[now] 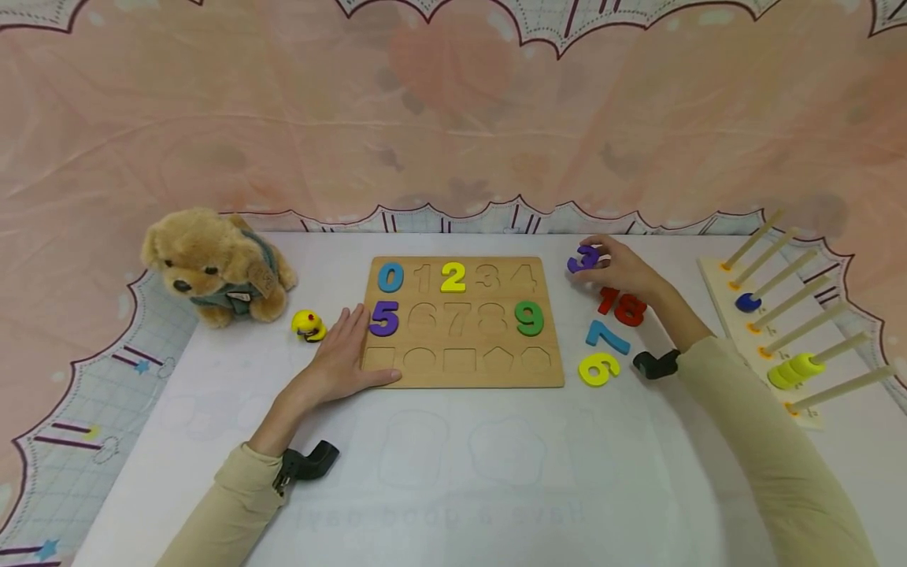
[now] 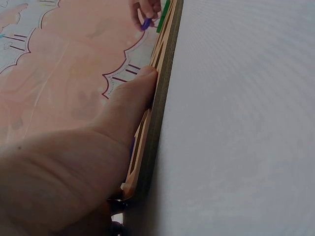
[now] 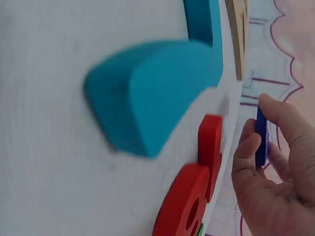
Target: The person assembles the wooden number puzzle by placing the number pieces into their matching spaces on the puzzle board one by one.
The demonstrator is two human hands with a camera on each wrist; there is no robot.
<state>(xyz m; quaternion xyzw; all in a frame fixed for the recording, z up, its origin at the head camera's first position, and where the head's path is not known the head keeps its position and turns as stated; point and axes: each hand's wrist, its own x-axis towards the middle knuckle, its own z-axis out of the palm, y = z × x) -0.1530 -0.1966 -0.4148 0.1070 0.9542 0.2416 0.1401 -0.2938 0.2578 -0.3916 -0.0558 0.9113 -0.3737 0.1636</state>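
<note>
My right hand [image 1: 623,268] pinches a purple number 3 [image 1: 584,258] off the far right corner of a wooden number board [image 1: 468,340]. In the right wrist view, the purple 3 [image 3: 261,137] stands on edge between thumb and fingers. My left hand [image 1: 343,362] rests at the board's left edge, fingers straight, its thumb lying along the near left corner. In the board sit a blue 0 [image 1: 390,277], a yellow 2 [image 1: 453,277], a purple 5 [image 1: 384,318] and a green 9 [image 1: 529,318]. Its other outlined recesses hold no pieces.
Right of the board lie a red 1 [image 1: 607,300], a red 8 [image 1: 630,310], a blue 7 [image 1: 608,337] and a yellow 6 [image 1: 598,368]. A peg rack [image 1: 744,335] stands far right. A plush dog [image 1: 212,272] and a small yellow toy [image 1: 308,325] are at left.
</note>
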